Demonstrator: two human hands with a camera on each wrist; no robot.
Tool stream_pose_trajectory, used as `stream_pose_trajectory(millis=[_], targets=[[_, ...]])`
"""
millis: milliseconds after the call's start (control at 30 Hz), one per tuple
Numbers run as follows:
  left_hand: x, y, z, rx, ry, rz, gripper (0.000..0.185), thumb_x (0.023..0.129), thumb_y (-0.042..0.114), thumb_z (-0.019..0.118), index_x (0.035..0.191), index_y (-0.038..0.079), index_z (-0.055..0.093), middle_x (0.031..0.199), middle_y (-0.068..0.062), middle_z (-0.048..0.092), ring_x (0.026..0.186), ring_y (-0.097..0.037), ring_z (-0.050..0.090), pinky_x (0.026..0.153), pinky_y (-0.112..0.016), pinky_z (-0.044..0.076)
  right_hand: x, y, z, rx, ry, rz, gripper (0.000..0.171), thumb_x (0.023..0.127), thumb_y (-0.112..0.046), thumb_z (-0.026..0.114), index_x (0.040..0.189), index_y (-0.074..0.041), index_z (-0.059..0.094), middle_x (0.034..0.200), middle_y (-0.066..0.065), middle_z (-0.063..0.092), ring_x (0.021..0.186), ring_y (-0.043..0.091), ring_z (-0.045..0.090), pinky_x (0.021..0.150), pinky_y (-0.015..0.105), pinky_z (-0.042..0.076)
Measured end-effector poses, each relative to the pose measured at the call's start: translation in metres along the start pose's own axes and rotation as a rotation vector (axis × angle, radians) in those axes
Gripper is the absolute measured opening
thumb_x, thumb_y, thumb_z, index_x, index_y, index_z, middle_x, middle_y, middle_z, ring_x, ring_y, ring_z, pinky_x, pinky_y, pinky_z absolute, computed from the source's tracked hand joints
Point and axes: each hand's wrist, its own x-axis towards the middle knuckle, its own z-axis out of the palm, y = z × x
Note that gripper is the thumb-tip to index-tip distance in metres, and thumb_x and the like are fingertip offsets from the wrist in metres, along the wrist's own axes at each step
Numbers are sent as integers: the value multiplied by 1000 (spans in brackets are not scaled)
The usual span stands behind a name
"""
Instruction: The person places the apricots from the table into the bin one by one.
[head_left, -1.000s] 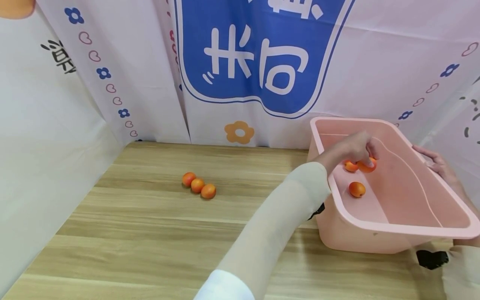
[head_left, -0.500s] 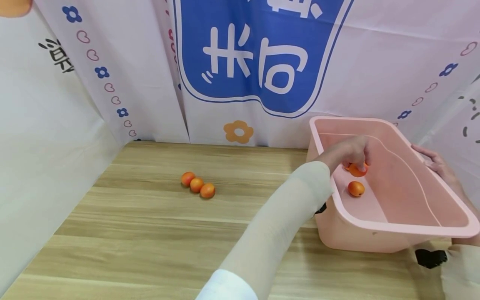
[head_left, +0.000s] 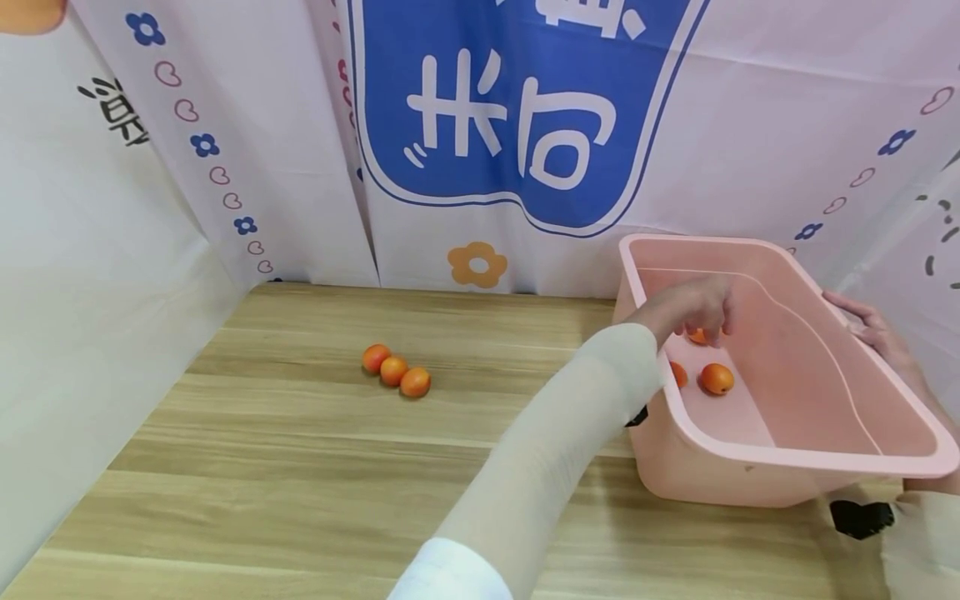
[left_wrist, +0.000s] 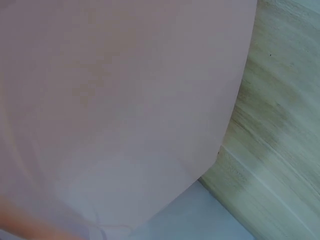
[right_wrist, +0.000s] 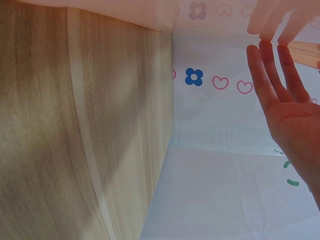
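My left hand (head_left: 701,304) reaches over the near-left rim of a pink plastic bin (head_left: 810,460), its fingers pointing down with nothing held. Below the fingers, an apricot-like orange fruit (head_left: 697,337) is partly covered. Two more such fruits lie on the bin floor, one fruit (head_left: 717,379) in plain sight and another fruit (head_left: 677,374) half hidden by the left rim. My right hand (head_left: 881,333) rests against the bin's right rim from outside. In the right wrist view, the straight fingers (right_wrist: 272,75) of that hand touch the bin's outer wall.
Three orange fruits (head_left: 394,370) sit in a row on the wooden table (head_left: 300,483), left of the bin. A printed white curtain (head_left: 300,167) stands behind the table and continues along both sides. The bin's outer wall (left_wrist: 125,100) fills most of the left wrist view.
My left hand has moved slightly left inside the bin and let go of the fruit it pinched. That fruit now lies by the near-left wall. The right hand stays at the rim.
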Motion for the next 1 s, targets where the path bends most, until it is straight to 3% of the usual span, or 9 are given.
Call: stream_pose_trajectory(millis=[167,233,333,433,533,733,1000], targets=[[-3,-3,-4,6,-12,8,23,95,7,74,116,17,76,94,4,65,69,-12,53,65,-23,52,-3,1,3,90,67,35,59,105,12,17,140,-5,62,127,9,71,96,16,73,74,21,60],[-6,-6,-6,-19,-1,48,24,96,5,72,117,16,76,99,4,67,67,-12,53,62,-21,51,-4,1,4,113,88,38,59,105,12,16,140,-4,62,126,10,71,94,17,74,72,22,61],[-10,-12,-11,-47,19,189,24,95,0,71,117,9,76,108,-1,72,72,-11,56,62,-16,51,-4,0,6,109,115,42,59,105,11,16,139,-4,63,125,10,71,95,16,73,72,21,60],[-18,-19,-20,-37,30,387,25,94,-5,69,118,-1,75,116,-12,74,86,-14,63,71,-14,54,-5,-1,7,122,128,50,59,105,11,17,138,-5,63,126,9,70,100,15,72,74,22,61],[-27,-28,-28,-71,38,496,28,94,-5,70,121,-5,73,118,-15,74,101,-17,65,80,-12,53,-5,-2,8,135,131,52,58,106,10,17,138,-5,62,128,8,68,105,15,70,78,23,61],[-53,-50,-40,-197,91,551,33,95,-1,72,127,-2,70,123,-12,72,110,-15,68,88,-11,52,-7,-3,9,78,138,37,59,106,10,15,139,-5,62,127,7,67,101,13,69,73,21,60],[-88,-88,-54,-345,203,685,28,95,1,73,123,-6,71,116,-18,73,100,-17,72,87,-21,58,-9,-5,11,40,175,67,57,108,7,18,138,-10,63,123,5,69,94,13,69,70,21,60]])
